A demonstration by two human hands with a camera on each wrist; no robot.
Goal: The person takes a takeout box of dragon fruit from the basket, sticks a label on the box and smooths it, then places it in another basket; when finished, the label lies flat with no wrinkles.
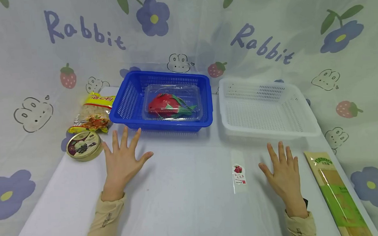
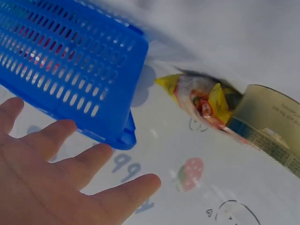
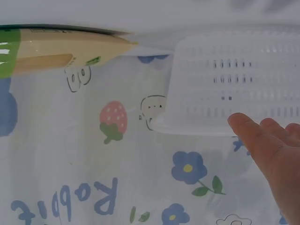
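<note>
My left hand (image 1: 122,165) is spread with straight fingers over the white table, in front of the blue basket (image 1: 161,126) and just right of a round gold tin (image 1: 84,146). Inside that basket lies a clear plastic box (image 1: 194,96) containing a red dragon fruit (image 1: 164,104) with green tips. On the right, my right hand (image 1: 284,174) also has its fingers extended, holding nothing, nearer me than the white basket (image 1: 270,135). A small label (image 1: 239,174) with a dragon fruit picture on a clear strip lies left of it.
Behind the tin stands a yellow and clear food packet (image 1: 94,114). A long green and tan packet (image 1: 339,195) lies along the table's right edge. Curtains printed with rabbits and flowers (image 1: 153,18) enclose the back and sides.
</note>
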